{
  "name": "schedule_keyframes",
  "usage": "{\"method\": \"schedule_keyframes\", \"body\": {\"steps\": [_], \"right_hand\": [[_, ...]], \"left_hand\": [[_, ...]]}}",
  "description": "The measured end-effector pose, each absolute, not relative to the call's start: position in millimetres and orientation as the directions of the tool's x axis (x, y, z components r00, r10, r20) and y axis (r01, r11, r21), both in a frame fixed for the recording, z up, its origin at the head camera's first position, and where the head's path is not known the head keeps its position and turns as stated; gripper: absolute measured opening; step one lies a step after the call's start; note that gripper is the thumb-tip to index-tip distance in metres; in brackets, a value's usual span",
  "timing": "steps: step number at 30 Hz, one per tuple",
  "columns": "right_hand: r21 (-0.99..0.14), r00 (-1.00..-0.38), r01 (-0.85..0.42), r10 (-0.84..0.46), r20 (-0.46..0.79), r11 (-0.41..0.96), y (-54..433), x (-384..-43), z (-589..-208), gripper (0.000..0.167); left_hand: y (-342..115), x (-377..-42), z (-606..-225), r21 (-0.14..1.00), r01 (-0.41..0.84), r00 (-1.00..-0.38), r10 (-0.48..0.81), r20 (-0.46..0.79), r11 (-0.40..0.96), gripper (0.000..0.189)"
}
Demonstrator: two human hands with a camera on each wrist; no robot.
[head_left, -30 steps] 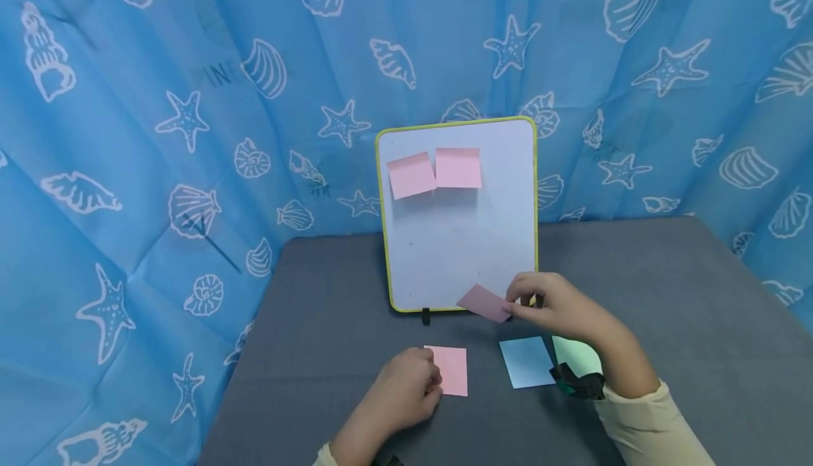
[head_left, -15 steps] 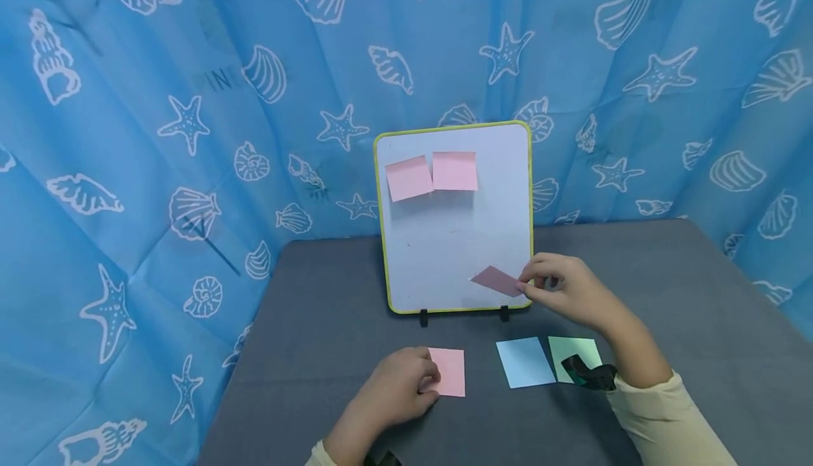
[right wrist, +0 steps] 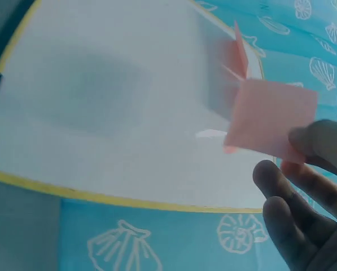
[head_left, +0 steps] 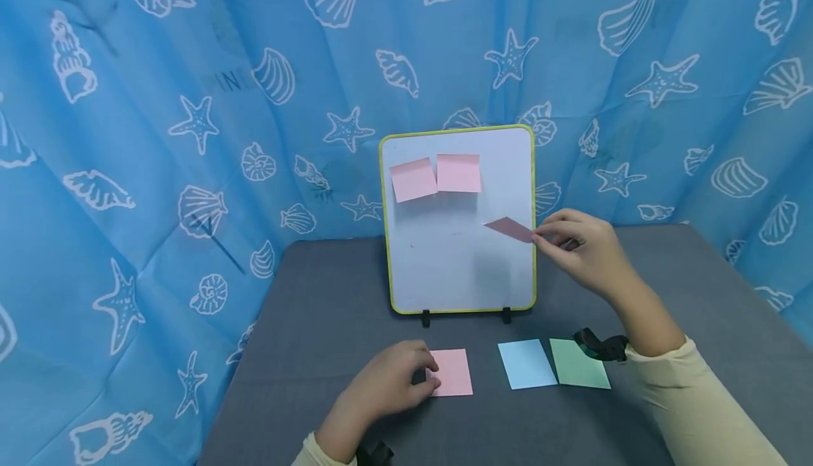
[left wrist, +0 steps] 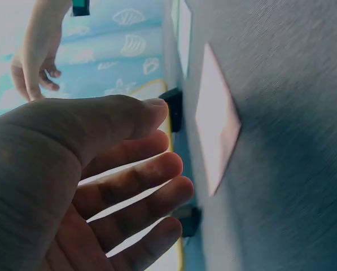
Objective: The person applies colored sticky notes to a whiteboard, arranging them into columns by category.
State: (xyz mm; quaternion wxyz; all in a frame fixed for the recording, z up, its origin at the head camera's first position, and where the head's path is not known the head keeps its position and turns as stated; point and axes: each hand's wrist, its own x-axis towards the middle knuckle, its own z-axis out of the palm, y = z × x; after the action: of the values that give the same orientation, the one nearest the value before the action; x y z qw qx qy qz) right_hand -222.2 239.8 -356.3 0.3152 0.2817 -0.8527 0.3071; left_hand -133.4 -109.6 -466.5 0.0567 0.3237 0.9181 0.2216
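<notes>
My right hand (head_left: 587,251) pinches a pink sticky note (right wrist: 272,118) by one edge, thumb against forefinger. In the head view that note is tilted, in front of the right part of the whiteboard (head_left: 454,268). Two more pink notes (head_left: 459,173) are stuck side by side near the board's upper left. My left hand (head_left: 396,381) is low over the grey table beside a flat pink note (head_left: 454,373), fingers loosely bent and overlapping its left edge in the head view. The left wrist view shows nothing between the left thumb and fingers (left wrist: 140,175).
A blue note (head_left: 526,364) and a green note (head_left: 579,363) lie side by side on the table, right of the pink one. Small black feet (head_left: 506,315) hold the yellow-edged board upright. Behind it hangs a blue curtain (head_left: 343,63) with shell prints.
My right hand has risen from the board's bottom edge up along its right side, carrying the pink note. My left hand has drawn slightly left, its fingers loosening beside the flat pink note.
</notes>
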Motion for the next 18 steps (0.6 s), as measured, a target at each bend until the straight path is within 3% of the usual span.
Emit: {"method": "schedule_keyframes", "body": {"steps": [7,18], "right_hand": [[-0.256,-0.582,-0.675,-0.286,0.762,0.692,242,-243,-337,0.013],[-0.177,-0.440,-0.678,-0.201,0.875,0.714,233,-267,-327,0.008]], "left_hand": [[-111,-146,-435,0.429,0.620,-0.761,0.636,0.127,0.657,0.016],[-88,-178,-382,0.324,0.807,-0.591,0.677,0.439,0.494,0.014]]}}
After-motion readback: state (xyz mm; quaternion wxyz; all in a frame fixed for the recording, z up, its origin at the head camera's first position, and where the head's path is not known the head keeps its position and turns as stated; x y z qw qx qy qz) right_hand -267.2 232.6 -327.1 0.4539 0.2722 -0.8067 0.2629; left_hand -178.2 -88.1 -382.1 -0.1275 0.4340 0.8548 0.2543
